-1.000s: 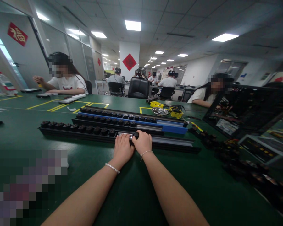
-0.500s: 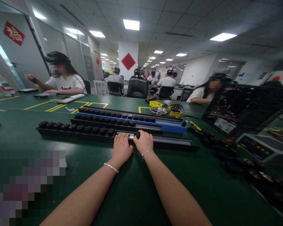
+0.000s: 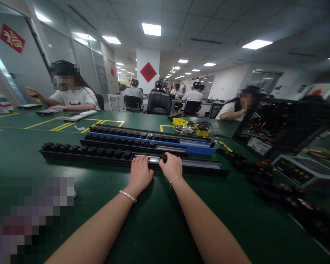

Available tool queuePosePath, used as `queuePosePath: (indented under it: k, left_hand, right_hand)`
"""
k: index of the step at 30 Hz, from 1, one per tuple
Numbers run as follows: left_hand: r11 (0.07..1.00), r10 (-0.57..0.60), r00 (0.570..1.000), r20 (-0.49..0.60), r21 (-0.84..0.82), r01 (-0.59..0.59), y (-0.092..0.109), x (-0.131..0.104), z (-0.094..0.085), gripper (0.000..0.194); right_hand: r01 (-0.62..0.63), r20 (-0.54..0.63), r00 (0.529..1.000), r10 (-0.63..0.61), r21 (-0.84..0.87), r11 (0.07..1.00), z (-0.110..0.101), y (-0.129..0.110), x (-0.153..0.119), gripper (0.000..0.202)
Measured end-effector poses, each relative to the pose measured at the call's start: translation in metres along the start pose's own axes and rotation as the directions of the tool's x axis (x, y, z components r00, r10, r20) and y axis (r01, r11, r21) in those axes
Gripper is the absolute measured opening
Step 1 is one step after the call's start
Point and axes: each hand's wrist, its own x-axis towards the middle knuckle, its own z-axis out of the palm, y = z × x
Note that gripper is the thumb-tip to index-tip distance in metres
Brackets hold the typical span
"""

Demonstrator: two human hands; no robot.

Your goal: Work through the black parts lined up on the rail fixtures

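A long black rail (image 3: 198,165) with a pale metal strip along its channel lies across the table in front of me. Several small black modules (image 3: 100,151) sit in a row on its left half. My left hand (image 3: 139,172) grips the rail just right of the last module, fingers over the top and thumb at the near side. Between the thumb and fingers of my right hand (image 3: 172,167) is a small round black module (image 3: 164,158), held at the rail's channel. The hands are a short way apart, with bare strip between them. My right fingertips are partly hidden.
Behind lie two similar rails, one with a blue side (image 3: 200,149). A metal dish (image 3: 183,129) and yellow trays (image 3: 180,121) stand farther back. At right are an open computer case (image 3: 288,124), a boxy grey unit (image 3: 305,172) and a dark heap of parts. Co-workers sit across the table.
My right hand has shifted a little to the right along the rail with the black module, widening the gap to my left hand. The left hand stays at the same spot on the rail.
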Motion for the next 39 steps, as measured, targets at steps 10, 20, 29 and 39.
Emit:
queuePosePath:
  k: [10,20,29,39]
  left_hand:
    - [1.0,-0.004,1.0,0.007,0.004,0.004,0.001,0.0,-0.003,0.051]
    - [1.0,-0.006,1.0,0.017,0.008,0.006,0.0,0.0,-0.002,0.052]
    - [1.0,-0.004,1.0,0.017,0.014,0.003,0.0,0.001,-0.001,0.051]
    - [1.0,-0.006,1.0,0.018,0.004,0.006,0.0,0.001,-0.002,0.052]
  right_hand:
    - [0.03,-0.052,0.998,-0.03,0.009,0.999,0.003,0.006,-0.002,0.029]
    - [0.043,-0.082,0.996,-0.044,-0.014,0.999,0.005,0.009,-0.002,0.028]
    - [0.008,-0.09,0.996,-0.01,-0.015,1.0,0.001,0.014,-0.003,0.027]
    - [0.01,-0.098,0.995,-0.011,-0.004,1.0,0.001,0.015,-0.003,0.026]
